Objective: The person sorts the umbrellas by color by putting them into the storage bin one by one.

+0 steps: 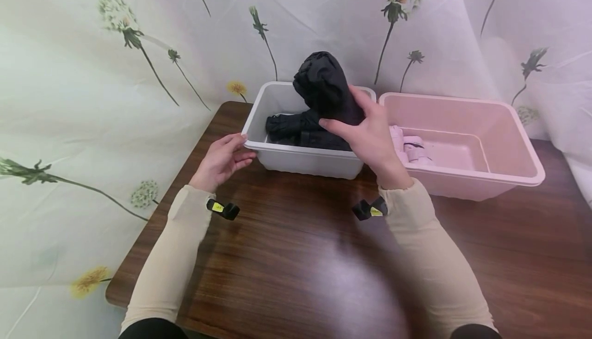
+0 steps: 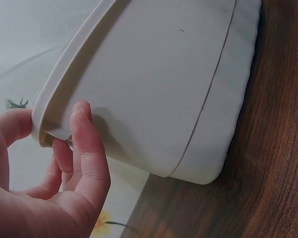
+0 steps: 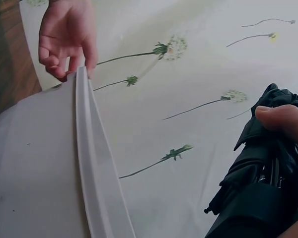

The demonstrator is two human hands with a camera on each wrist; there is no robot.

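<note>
My right hand (image 1: 372, 136) grips a folded black umbrella (image 1: 324, 85), holding it tilted above the white plastic bin (image 1: 305, 160). Its loose folds and strap show in the right wrist view, where the umbrella (image 3: 263, 173) has the thumb lying across it. More black folded items, apparently umbrellas (image 1: 283, 125), lie inside the bin, partly hidden by the held one. At the bin's front left corner, my left hand (image 1: 223, 160) pinches the rim, thumb on top and fingers beneath. The left wrist view shows that grip on the bin (image 2: 154, 84) closely.
Right of the white bin stands a pink bin (image 1: 462, 180), with pink folded items (image 1: 413, 149) at its left end. Both bins rest on a dark wooden table (image 1: 277, 241). A flower-printed cloth (image 1: 324, 10) hangs behind and beside the table's left edge.
</note>
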